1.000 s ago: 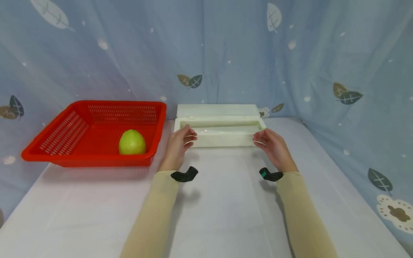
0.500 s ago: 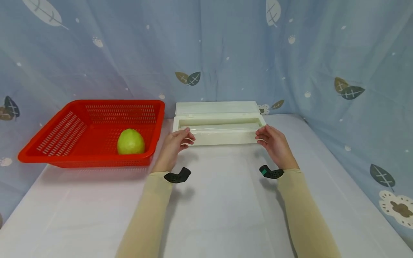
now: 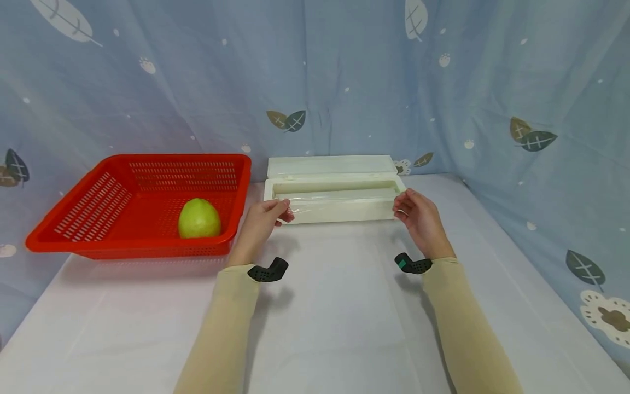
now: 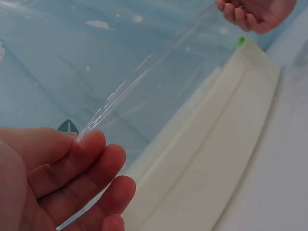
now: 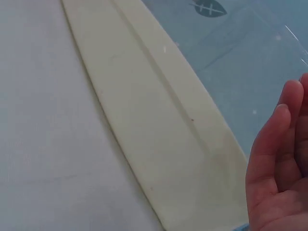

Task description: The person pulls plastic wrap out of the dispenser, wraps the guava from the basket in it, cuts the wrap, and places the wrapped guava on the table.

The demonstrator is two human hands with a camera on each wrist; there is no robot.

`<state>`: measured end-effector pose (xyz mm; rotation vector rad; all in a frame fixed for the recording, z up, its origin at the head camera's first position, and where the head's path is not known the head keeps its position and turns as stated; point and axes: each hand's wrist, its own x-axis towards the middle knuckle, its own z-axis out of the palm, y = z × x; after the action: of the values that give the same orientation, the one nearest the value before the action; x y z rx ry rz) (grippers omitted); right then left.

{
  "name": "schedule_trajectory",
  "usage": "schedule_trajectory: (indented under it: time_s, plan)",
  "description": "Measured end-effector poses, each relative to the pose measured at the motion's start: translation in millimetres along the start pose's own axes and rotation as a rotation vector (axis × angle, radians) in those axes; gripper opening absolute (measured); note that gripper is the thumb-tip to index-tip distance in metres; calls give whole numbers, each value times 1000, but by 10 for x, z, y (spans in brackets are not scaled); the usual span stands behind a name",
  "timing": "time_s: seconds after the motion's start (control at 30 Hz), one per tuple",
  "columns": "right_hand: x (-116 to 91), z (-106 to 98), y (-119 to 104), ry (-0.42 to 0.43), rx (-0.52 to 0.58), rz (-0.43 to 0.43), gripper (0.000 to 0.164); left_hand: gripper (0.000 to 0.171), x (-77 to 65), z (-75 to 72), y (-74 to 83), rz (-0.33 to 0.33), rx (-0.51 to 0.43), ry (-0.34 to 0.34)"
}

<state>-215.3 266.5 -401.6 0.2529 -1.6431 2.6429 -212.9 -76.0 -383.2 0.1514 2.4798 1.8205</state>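
Note:
A long off-white cling film dispenser (image 3: 344, 213) lies on the table at the back, its lid (image 3: 334, 166) tipped back. Inside it a pale roll (image 3: 339, 193) is visible. My left hand (image 3: 261, 227), at the dispenser's left end, pinches one corner of the clear cling film (image 4: 120, 94) between thumb and forefinger. In the left wrist view the film stretches taut from there to my right hand (image 3: 420, 223). At the right end that hand pinches the opposite corner, though its fingertips are partly cut off in the right wrist view.
On the left stands a red perforated plastic basket (image 3: 162, 249) with a green guava-like fruit (image 3: 199, 219) in it. A white cloth covers the table (image 3: 339, 317). Behind hangs a blue leaf-print curtain (image 3: 354, 65). A small green piece (image 4: 241, 41) sits at the dispenser's right end.
My hands have drawn slightly apart, the left one moving left and the right a little to the right. The film's edge stretches between them. The head view has shifted slightly.

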Motion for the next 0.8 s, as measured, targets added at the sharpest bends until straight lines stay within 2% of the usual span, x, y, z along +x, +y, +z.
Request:
schedule_trajectory:
  time_s: [0.3, 0.57, 0.7, 0.8]
  plan:
    - [0, 60, -52, 3, 29, -73, 24, 37, -47, 3, 147, 52, 14, 43]
    - [-11, 122, -115, -5, 58, -131, 24, 37, -96, 63, 280, 57, -117, 20]
    - [-16, 133, -125, -2, 74, -150, 24, 38, -118, 31, 292, 75, -114, 56]
    - [-24, 144, -133, 9, 67, -162, 24, 37, -126, 11, 286, 71, -150, 69]
